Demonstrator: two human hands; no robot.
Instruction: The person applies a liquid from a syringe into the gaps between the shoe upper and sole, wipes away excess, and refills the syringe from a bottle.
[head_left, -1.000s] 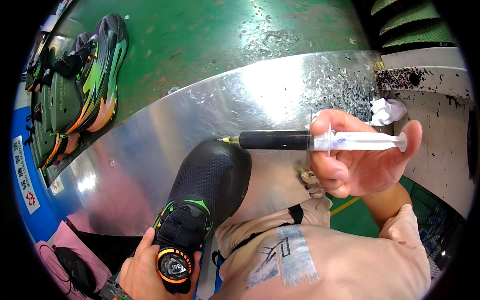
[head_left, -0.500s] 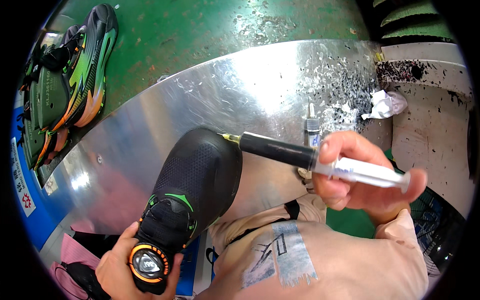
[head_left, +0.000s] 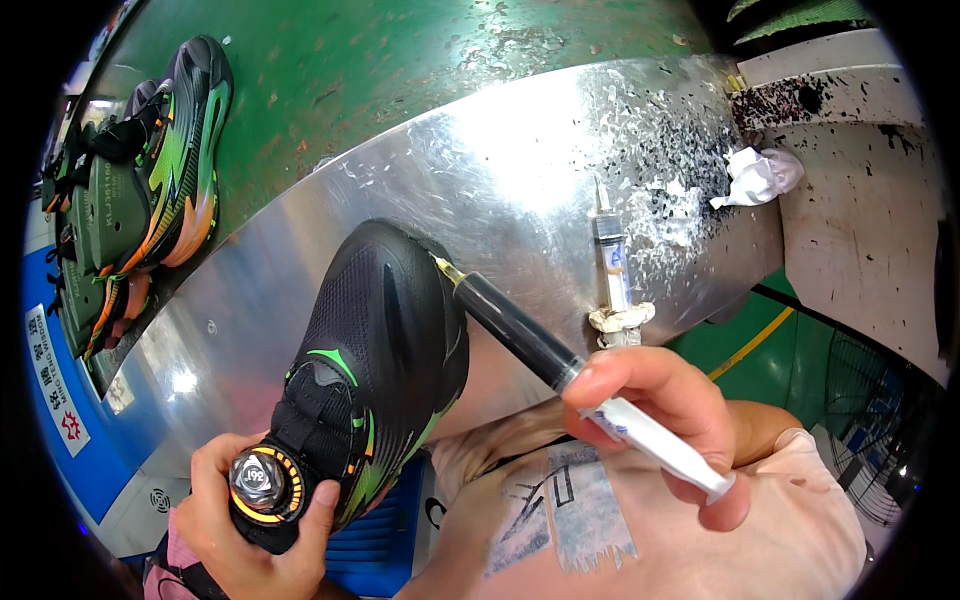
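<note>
Now the left hand (head_left: 250, 515) is wrapped around the heel of a black shoe (head_left: 375, 350) with green accents, thumb and fingers closed beside its orange-ringed dial (head_left: 258, 482). That shoe lies toe-up on the shiny metal counter (head_left: 500, 170). Over on the other side, the right hand (head_left: 665, 420) is closed on a syringe (head_left: 560, 365) filled with dark liquid, its brass tip touching the shoe's toe edge. A second syringe (head_left: 612, 262) lies on the counter just beyond, near a crumpled white tissue (head_left: 757, 177). More green and orange shoes (head_left: 150, 190) sit at far left.
</note>
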